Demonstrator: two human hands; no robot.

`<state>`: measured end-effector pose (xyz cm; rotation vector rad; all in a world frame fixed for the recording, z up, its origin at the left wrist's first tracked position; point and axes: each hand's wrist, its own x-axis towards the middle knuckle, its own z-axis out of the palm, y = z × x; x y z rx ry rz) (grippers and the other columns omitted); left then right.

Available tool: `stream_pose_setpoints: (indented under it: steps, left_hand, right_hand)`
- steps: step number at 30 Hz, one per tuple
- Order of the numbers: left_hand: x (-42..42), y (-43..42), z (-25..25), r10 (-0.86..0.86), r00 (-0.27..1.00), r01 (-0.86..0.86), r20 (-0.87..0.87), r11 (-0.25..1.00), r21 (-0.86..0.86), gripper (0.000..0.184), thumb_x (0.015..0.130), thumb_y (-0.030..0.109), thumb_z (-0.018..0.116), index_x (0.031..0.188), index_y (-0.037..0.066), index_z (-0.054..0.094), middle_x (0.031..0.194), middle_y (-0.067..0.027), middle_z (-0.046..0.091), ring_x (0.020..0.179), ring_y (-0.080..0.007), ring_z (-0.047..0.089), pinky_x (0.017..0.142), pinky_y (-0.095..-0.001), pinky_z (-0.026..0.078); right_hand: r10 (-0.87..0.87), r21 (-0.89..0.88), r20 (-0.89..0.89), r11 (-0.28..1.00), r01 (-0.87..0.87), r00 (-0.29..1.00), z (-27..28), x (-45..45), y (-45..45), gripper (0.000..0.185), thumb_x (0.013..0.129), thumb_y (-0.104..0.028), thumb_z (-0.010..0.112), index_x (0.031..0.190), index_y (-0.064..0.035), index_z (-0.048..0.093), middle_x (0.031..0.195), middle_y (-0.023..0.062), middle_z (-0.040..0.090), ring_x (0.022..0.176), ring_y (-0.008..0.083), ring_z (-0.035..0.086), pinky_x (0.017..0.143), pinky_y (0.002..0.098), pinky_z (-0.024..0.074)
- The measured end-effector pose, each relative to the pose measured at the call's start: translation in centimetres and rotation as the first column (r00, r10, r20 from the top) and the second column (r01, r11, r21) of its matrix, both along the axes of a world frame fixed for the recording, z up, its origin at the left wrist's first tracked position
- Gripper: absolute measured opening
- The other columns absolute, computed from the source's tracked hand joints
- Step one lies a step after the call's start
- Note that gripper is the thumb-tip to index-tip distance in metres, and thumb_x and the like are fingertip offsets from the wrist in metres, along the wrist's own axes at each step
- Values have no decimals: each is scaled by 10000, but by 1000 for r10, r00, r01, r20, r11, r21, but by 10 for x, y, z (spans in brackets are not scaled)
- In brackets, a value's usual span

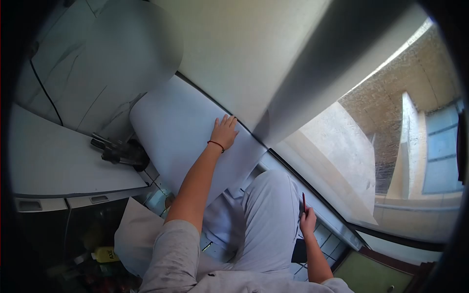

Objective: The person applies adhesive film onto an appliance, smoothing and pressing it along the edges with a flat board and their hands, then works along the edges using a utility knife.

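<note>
A large white sheet (171,117) lies over a ledge along a dark-edged frame, its near corner hanging down by my knee. My left hand (225,133) rests flat on the sheet, fingers spread, close to the dark edge. Lower right, beside my bent knee, my right hand (308,222) is closed round a slim red tool (304,201), pointing upward. Its kind is too small to tell. The grey trouser leg (271,215) stands between the two hands.
Black-handled utensils (119,151) stand left of the sheet, beside a white counter (63,161) with dark cabinets below. A yellow bottle (105,254) sits low left. A window (391,146) fills the right, with a green panel (373,276) underneath. White tiles (327,241) show below.
</note>
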<state>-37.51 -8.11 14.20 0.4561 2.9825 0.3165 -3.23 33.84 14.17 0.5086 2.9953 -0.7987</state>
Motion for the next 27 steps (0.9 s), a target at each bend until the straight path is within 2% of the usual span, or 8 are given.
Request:
stream_pose_setpoints:
  steps: [2, 5, 8, 11, 15, 22, 26, 27]
  left_hand:
    - [-9, -10, -2, -26, 998, 26, -48, 1000, 0, 554, 1038, 333, 523, 1495, 47, 399, 1572, -122, 396, 1506, -330, 297, 1227, -565, 208]
    - [-15, -24, -10, 5, 996, -2, -94, 999, 37, 536, 1042, 334, 511, 1489, 56, 414, 1569, -110, 408, 1505, -328, 301, 1229, -575, 192]
    - [-26, -43, -9, 7, 993, -4, -115, 1000, 28, 509, 1046, 328, 498, 1475, 62, 434, 1559, -107, 420, 1504, -325, 305, 1232, -574, 186]
    - [-37, -59, -6, 36, 992, -36, -123, 999, 1, 499, 1048, 321, 493, 1472, 63, 439, 1566, -101, 413, 1505, -319, 304, 1234, -569, 185]
    - [-59, -82, -14, 68, 987, -65, -147, 997, 28, 499, 1053, 326, 484, 1470, 56, 438, 1570, -105, 410, 1506, -307, 306, 1235, -564, 188]
    - [-94, -122, -16, 211, 971, -206, -111, 977, 53, 519, 1056, 354, 481, 1473, 49, 434, 1586, -116, 388, 1517, -276, 288, 1241, -552, 183]
    - [-121, -149, -16, 290, 952, -295, -97, 955, -38, 574, 1060, 389, 469, 1520, 56, 390, 1608, -117, 362, 1528, -260, 267, 1245, -548, 178]
    - [-127, -157, -17, 293, 952, -299, -83, 951, -72, 598, 1063, 400, 458, 1544, 61, 354, 1617, -111, 348, 1532, -260, 257, 1244, -553, 177]
  right_hand:
    - [-171, -235, 70, 955, 183, 983, 9, 21, 4, 83, 899, 22, 552, 981, 14, 552, 753, 130, 655, 663, 260, 679, 632, 396, 545]
    - [-254, -288, 129, 916, 281, 959, 34, 42, 9, 69, 905, 20, 555, 972, 2, 561, 755, 83, 646, 652, 153, 660, 600, 321, 545]
    - [-257, -257, 138, 923, 285, 957, 54, 48, 16, 87, 920, 26, 542, 1000, -7, 549, 771, 68, 640, 657, 134, 640, 602, 294, 535]
    - [-286, -417, 72, 862, 289, 956, 74, 44, 29, 120, 941, 40, 505, 1043, -17, 528, 793, 60, 623, 647, 119, 615, 592, 268, 517]
    - [-159, -295, -6, 944, 150, 987, 152, -2, -20, 165, 951, 49, 474, 1093, -14, 527, 812, 60, 616, 635, 107, 590, 586, 262, 480]
    - [178, -96, 77, 981, -171, 981, 207, -73, -124, 297, 983, -28, 479, 1274, -17, 539, 1035, 181, 666, 900, 281, 635, 830, 361, 486]
    - [171, -228, 153, 964, -134, 973, 190, -102, -163, 165, 1015, -77, 495, 1119, -27, 613, 659, 27, 509, 576, 157, 471, 570, 305, 381]
    - [218, -198, 148, 962, -187, 965, 181, -108, -168, 169, 1019, -80, 495, 1132, -42, 615, 679, 28, 531, 590, 164, 486, 581, 311, 392]
